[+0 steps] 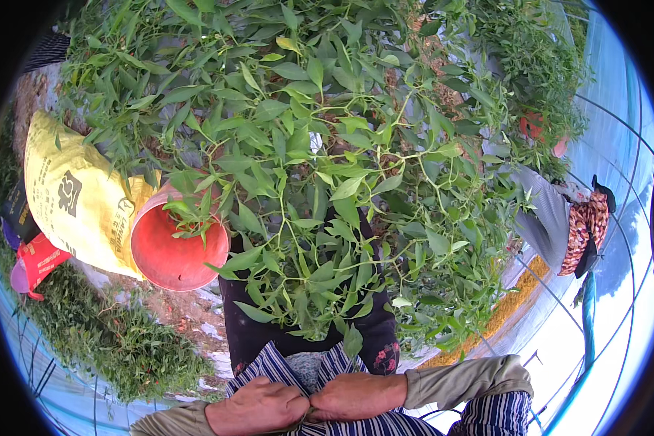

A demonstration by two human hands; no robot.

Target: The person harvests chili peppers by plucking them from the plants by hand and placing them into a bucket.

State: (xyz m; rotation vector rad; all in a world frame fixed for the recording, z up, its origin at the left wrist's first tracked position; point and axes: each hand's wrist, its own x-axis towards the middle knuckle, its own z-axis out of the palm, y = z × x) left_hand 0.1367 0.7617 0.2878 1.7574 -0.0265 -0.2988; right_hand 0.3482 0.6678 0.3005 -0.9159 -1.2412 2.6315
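Note:
My left hand (258,407) and my right hand (360,396) meet at my waist, both with curled fingers closed on the front of the striped jacket (272,363). The jacket's two front edges spread apart beyond the knuckles, with a grey patterned cloth (305,369) between them. The fingertips are mostly hidden, so any small thing pinched there does not show. Just past my hands, leafy green pepper-like plants (312,269) hang over my dark trousers (243,327).
A red bucket (178,254) lies tipped to the left, its mouth facing me, beside a yellow sack (80,196). Farther left is a red bag (42,258). At right, another person in grey clothing (541,218) bends by the plants. Plastic sheeting and curved poles surround the rows.

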